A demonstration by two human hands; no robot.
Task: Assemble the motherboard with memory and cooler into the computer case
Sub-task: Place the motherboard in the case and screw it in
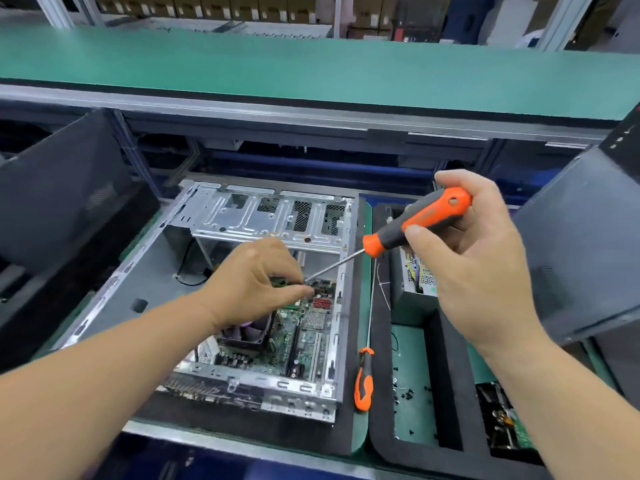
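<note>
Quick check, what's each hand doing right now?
Left hand: fingers pinched at the screwdriver tip over the motherboard; what they pinch is hidden.
Right hand: grips the screwdriver handle.

Surface [360, 441]: green mat with a metal rail along the near edge. Open computer case [242, 216] lies on its side on a black pad [194, 424], centre-left. A spare orange-and-black screwdriver [363, 379] lies just right of the case, handle near, shaft pointing far. Right of that, a black foam tray [381, 441] sits on the mat, loose black screws [408, 394] in its green-floored pocket. Far behind, a raised green shelf [311, 67] runs the full width.
</note>
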